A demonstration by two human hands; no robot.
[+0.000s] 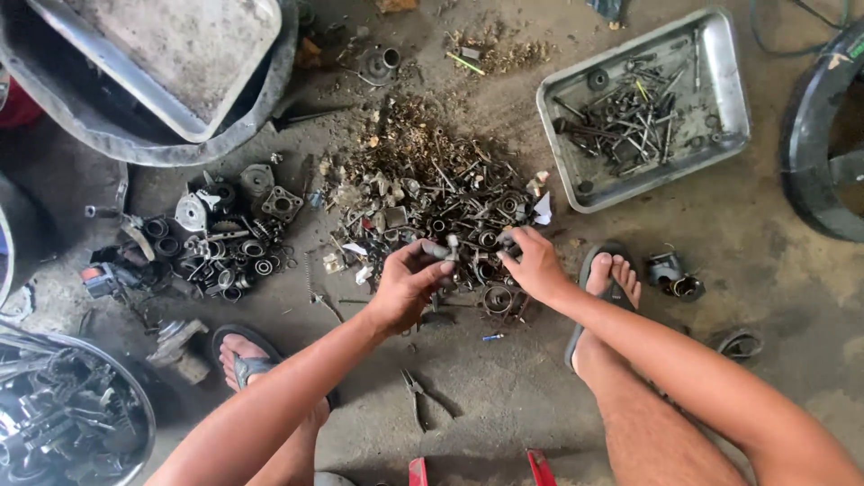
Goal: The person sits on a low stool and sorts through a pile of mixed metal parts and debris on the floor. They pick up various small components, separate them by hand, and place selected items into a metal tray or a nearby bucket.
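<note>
My left hand [407, 286] is closed around a small grey metal part [446, 249] at the near edge of a big heap of rusty scrap hardware [432, 193] on the concrete floor. My right hand [533, 264] rests on the same heap just to the right, its fingertips pinching a small dark piece among the bearings and bolts. Both hands nearly touch over the pile. What the right fingers grip is mostly hidden.
A metal tray [724, 72] with bolts and rods lies at the upper right. Bearings and engine parts [225, 238] sit to the left. Pliers [416, 391] lie between my sandalled feet. A tub [135, 135] stands at top left, a basin of parts [63, 414] at bottom left, a tyre [814, 135] at right.
</note>
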